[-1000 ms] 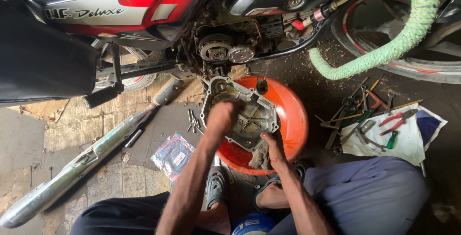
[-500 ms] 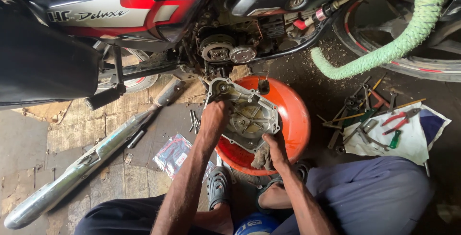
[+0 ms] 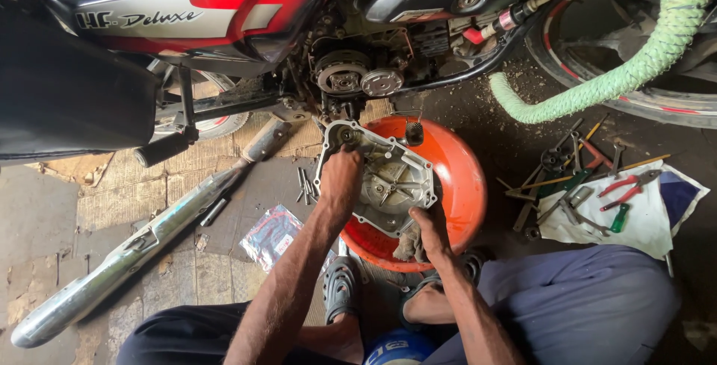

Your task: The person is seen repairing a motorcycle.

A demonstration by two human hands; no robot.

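**wrenchfan:** So what's each hand doing here?

**gearbox_joe:** The grey cast-metal engine side cover point(image 3: 392, 182) lies inner face up across the round orange plastic basin point(image 3: 459, 178), right below the opened engine of the red-and-black motorcycle point(image 3: 224, 7). The left hand point(image 3: 340, 178) is clenched down on the cover's upper left corner, knuckles up. I can't make out whether there's a tool under the fingers. The right hand point(image 3: 427, 229) grasps the cover's lower edge, with a grubby rag point(image 3: 407, 245) bunched just beside it.

**wrenchfan:** And the stuff around it?

**gearbox_joe:** A long chrome exhaust pipe point(image 3: 142, 242) lies diagonally on the floor to the left. A few loose bolts point(image 3: 305, 184) sit near the cover's left side, and a clear plastic packet with red print point(image 3: 272, 236) is just below them. On the right, a white cloth point(image 3: 642, 219) carries red-handled pliers point(image 3: 627, 186) and a spread of screwdrivers and spanners point(image 3: 564, 175). A pale green ribbed hose point(image 3: 635, 66) curves across the top right, in front of a wheel. The person's sandalled feet point(image 3: 340, 286) are tucked in close to the basin.
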